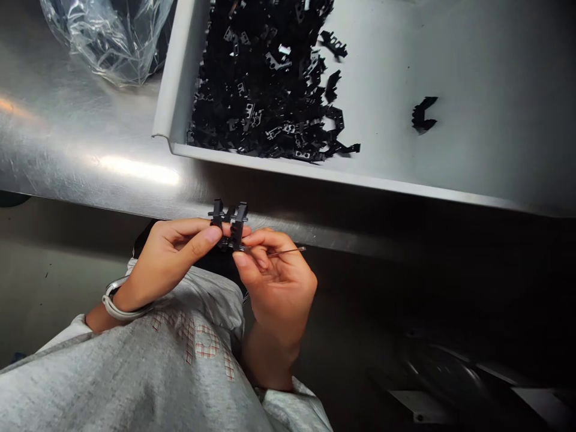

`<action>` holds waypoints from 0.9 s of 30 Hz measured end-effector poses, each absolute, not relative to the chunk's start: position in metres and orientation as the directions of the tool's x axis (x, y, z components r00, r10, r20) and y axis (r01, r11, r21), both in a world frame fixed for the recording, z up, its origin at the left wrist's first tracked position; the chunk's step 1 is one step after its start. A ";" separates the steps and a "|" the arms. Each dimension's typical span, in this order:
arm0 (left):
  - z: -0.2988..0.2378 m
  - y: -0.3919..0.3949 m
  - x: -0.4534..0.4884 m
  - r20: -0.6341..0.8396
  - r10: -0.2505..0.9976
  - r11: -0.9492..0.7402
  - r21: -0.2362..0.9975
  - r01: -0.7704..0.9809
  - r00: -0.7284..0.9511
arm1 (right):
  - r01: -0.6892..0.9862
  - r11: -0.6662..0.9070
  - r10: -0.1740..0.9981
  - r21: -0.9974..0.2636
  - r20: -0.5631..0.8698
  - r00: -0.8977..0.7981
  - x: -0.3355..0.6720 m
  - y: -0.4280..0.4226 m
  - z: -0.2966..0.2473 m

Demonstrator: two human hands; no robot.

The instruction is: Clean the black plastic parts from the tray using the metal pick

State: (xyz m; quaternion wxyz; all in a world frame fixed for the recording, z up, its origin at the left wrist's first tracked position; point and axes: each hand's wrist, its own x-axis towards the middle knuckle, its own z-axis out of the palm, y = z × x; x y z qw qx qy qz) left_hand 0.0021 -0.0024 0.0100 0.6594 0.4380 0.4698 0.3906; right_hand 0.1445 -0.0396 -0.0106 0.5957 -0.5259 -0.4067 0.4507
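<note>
A small black plastic part (pixel 239 225) with two upright arms and pins through it is held between both hands, just in front of the metal table's edge. My left hand (pixel 180 252) pinches its left arm between thumb and fingers. At its lower right, the fingertips of my right hand (pixel 279 264) are closed on the part's edge. A thin metal rod (pixel 288 251) lies across the right hand's fingers, its end sticking out to the right. The rod's other end is hidden by the fingers.
A white tray (pixel 360 180) stands on the steel table (pixel 90 144), with a heap of black plastic parts (pixel 265 84) at its left. One black piece (pixel 423 115) lies apart on the tray floor. A clear plastic bag (pixel 117 42) sits at the upper left.
</note>
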 end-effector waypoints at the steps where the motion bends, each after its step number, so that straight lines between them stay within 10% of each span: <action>1: 0.010 -0.002 0.003 -0.284 0.925 0.318 0.943 -0.104 0.252 | -0.081 0.051 0.964 -0.995 0.028 0.265 0.145 -0.040 -0.011; 27: 0.010 0.001 0.009 -0.275 0.921 0.331 0.925 -0.185 0.276 | 0.495 0.365 0.809 -0.788 0.532 0.249 0.133 -0.044 -0.011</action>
